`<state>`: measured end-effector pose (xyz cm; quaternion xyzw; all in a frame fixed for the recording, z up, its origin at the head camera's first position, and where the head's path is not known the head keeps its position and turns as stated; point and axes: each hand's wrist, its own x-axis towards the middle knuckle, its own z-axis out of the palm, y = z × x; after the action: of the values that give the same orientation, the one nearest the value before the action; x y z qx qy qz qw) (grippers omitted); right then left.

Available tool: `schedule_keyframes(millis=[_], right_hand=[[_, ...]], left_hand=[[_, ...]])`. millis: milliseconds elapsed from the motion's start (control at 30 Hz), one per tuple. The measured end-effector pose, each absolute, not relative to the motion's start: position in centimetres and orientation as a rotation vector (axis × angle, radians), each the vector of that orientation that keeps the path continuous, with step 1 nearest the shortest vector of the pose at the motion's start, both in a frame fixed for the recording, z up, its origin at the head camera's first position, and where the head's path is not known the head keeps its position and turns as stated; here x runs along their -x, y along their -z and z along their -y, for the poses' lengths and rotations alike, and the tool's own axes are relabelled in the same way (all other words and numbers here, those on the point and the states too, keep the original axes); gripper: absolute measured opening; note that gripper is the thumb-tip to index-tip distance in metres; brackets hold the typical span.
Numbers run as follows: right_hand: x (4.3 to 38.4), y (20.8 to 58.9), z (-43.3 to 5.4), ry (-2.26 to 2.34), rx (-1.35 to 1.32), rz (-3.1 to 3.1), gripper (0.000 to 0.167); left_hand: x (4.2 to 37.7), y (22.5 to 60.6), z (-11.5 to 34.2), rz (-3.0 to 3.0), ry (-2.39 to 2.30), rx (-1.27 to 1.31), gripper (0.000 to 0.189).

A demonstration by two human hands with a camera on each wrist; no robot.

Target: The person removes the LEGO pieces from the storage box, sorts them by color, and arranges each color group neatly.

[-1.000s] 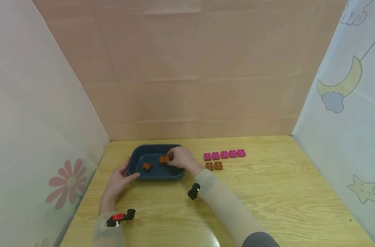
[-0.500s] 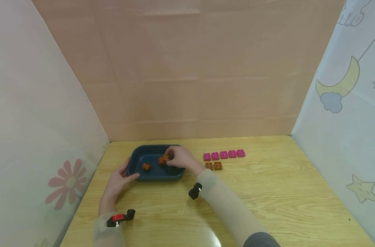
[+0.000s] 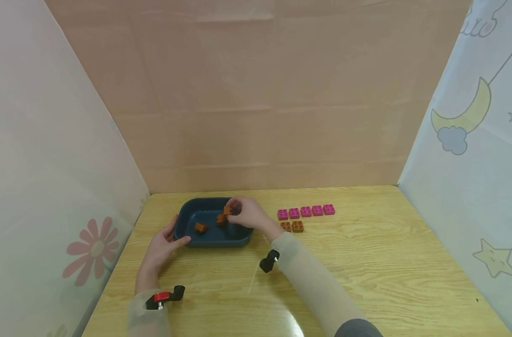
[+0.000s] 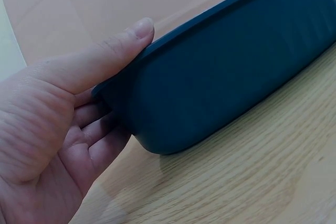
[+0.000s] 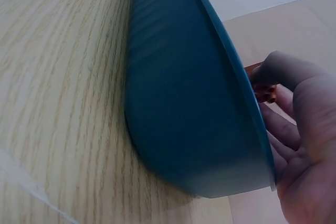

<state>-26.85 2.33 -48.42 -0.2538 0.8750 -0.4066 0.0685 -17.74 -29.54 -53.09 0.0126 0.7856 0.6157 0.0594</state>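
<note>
A dark blue rectangular tub (image 3: 215,243) stands at the back left of the table. My left hand (image 3: 159,250) grips its left end; in the left wrist view the thumb lies over the rim and the fingers are against the outer wall. Above the tub's right half, my right hand (image 3: 250,215) pinches an orange-brown toy brick (image 3: 227,210) between thumb and fingers. Its studs show in the right wrist view. Just below it another orange-brown brick (image 3: 220,220) lies in the tub, and a further brick (image 3: 201,227) lies tilted toward the left end.
Right of the tub, a row of several pink bricks (image 3: 306,211) runs along the wooden table (image 3: 365,262). Two orange-brown bricks (image 3: 297,226) sit side by side in front of the row's left end. A beige backdrop (image 3: 256,117) rises behind the table.
My right hand has lifted one orange-brown brick up and away from the one beside it, turning it slightly. The left hand and the tub have stayed in place.
</note>
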Motion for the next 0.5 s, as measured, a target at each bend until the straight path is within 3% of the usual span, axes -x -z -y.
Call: schedule_keyframes(millis=[500], right_hand=[[26.3, 48.9, -3.8, 1.65, 0.854, -2.406, 0.044]], left_hand=[[17.8, 53.4, 29.6, -2.387, -1.867, -0.051, 0.097]])
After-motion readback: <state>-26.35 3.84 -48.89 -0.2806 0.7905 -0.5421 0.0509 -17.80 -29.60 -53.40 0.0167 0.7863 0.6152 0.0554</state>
